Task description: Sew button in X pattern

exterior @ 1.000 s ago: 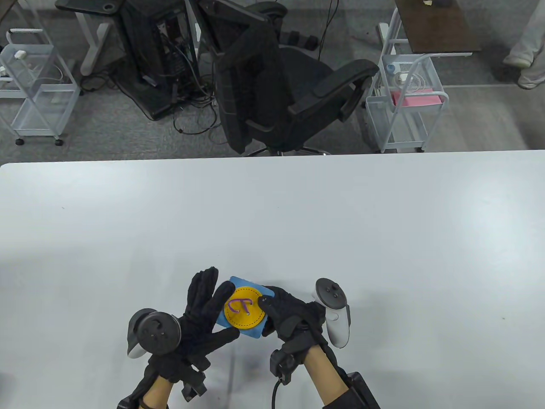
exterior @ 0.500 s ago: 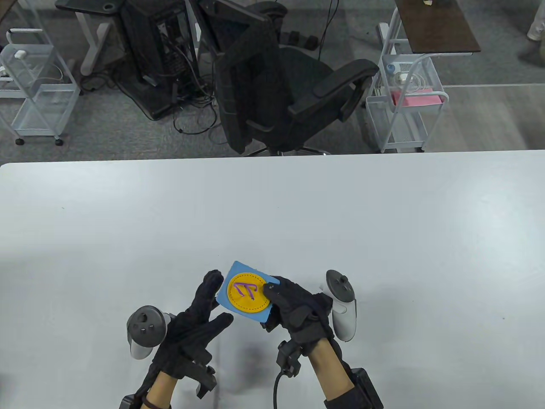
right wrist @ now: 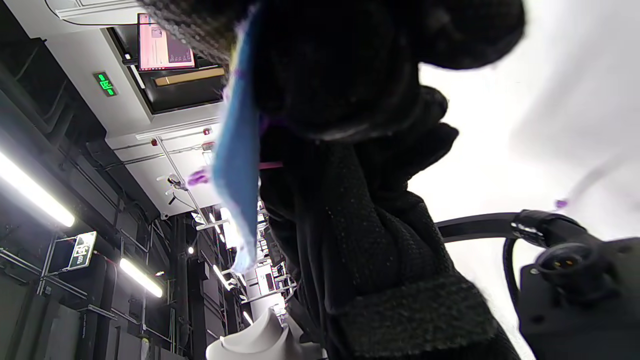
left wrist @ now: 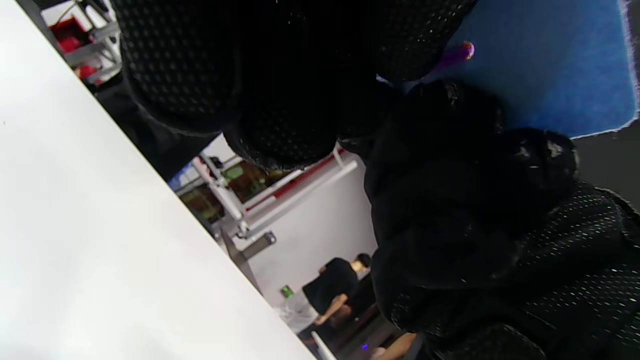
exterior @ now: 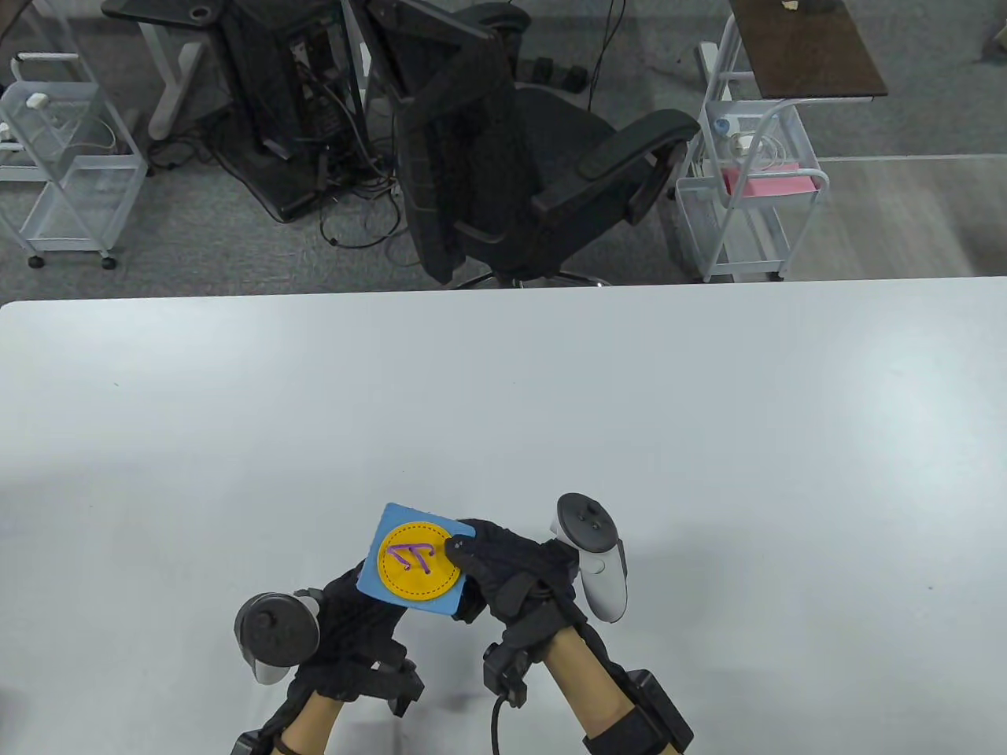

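Observation:
A blue felt square (exterior: 378, 586) carries a yellow round button (exterior: 417, 568) laced with purple cord (exterior: 411, 554). It is held tilted above the table. My right hand (exterior: 472, 554) pinches its right edge, thumb on top. My left hand (exterior: 346, 617) reaches under the felt, so the table view hides its fingers. In the left wrist view those fingers (left wrist: 300, 80) curl against the felt's blue underside (left wrist: 550, 65) and close on the cord's tip (left wrist: 462, 51). The right wrist view shows the felt (right wrist: 235, 165) edge-on, with a cord end (right wrist: 197, 176) poking out beside it.
The white table (exterior: 708, 409) stretches wide behind and to both sides of my hands. Beyond its far edge stand a black office chair (exterior: 503, 157) and two white wire carts (exterior: 751, 189). A cable (exterior: 497, 720) hangs from my right wrist.
The felt has shifted left and nearer to me. My left hand, earlier open with spread fingers beside the felt, has slid beneath it and curled. The right hand kept its pinch.

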